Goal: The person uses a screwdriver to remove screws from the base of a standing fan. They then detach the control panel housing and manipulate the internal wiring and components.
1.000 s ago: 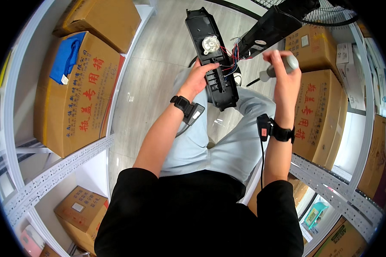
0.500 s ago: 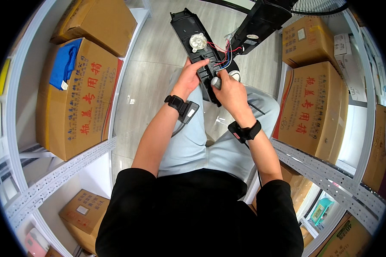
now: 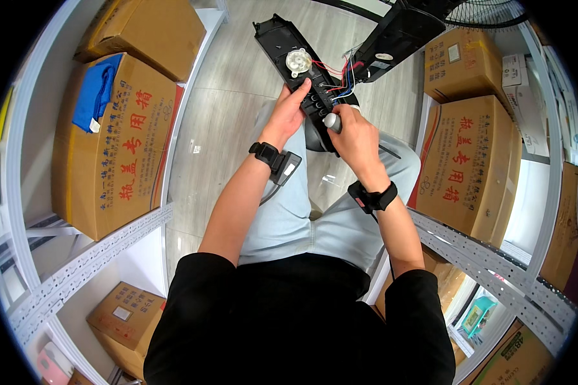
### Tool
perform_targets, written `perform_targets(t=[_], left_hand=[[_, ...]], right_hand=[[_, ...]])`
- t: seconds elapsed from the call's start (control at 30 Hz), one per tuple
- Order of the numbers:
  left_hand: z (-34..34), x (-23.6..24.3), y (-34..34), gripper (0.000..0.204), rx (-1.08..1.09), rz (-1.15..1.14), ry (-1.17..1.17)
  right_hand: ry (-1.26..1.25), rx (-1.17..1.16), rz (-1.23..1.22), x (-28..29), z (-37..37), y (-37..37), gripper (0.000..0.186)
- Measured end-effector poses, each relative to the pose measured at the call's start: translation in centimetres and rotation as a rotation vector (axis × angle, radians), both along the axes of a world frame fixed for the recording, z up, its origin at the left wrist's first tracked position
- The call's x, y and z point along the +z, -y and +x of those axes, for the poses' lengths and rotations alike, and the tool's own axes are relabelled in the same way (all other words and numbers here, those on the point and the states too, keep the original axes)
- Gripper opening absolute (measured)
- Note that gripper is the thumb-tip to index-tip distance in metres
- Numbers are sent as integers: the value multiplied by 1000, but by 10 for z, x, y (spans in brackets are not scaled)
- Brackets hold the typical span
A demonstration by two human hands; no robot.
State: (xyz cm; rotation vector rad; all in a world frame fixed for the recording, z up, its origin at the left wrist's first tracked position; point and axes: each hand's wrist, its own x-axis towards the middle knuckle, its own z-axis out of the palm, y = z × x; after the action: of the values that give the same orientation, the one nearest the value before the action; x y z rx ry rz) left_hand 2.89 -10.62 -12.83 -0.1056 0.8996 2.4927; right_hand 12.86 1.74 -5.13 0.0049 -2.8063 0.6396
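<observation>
A long black plastic panel [image 3: 277,40] lies slanted over my lap, with a whitish round motor-like part [image 3: 298,61] mounted on it. My left hand [image 3: 285,115] grips its left edge, thumb on top. My right hand [image 3: 359,138] is closed around a screwdriver [image 3: 332,122]. The grey handle end shows beside the panel, and the thin dark shaft sticks out past the little-finger side, over my right thigh. My right fingertips are by the panel's right edge, near red, blue and white wires [image 3: 349,76]; whether they pinch a wire is hidden.
The wires run to a black fan body [image 3: 398,42] with a wire grille [image 3: 485,13] at the far right. Cardboard boxes [image 3: 131,154] fill the metal shelves on both sides. A blue cloth [image 3: 96,93] lies on the left box. Grey floor [image 3: 221,70] shows ahead.
My left thumb has slid up the panel toward the round part, uncovering its middle. My right hand, with the screwdriver, has shifted slightly right and its shaft has turned a little flatter.
</observation>
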Motion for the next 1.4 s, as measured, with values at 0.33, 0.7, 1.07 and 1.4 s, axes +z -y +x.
perform_targets(t=[0.33, 0.7, 1.07, 1.4], left_hand=[[-1, -1, 8, 33, 49, 41, 39], [-7, -11, 14, 50, 43, -6, 102], [-3, 11, 14, 64, 16, 38, 112], [-4, 7, 16, 63, 8, 125, 105]], right_hand=[[58, -210, -146, 37, 1, -34, 24], [53, -284, -59, 5, 0, -75, 21], [156, -151, 17, -43, -15, -56, 20], [218, -118, 24, -47, -23, -50, 24]])
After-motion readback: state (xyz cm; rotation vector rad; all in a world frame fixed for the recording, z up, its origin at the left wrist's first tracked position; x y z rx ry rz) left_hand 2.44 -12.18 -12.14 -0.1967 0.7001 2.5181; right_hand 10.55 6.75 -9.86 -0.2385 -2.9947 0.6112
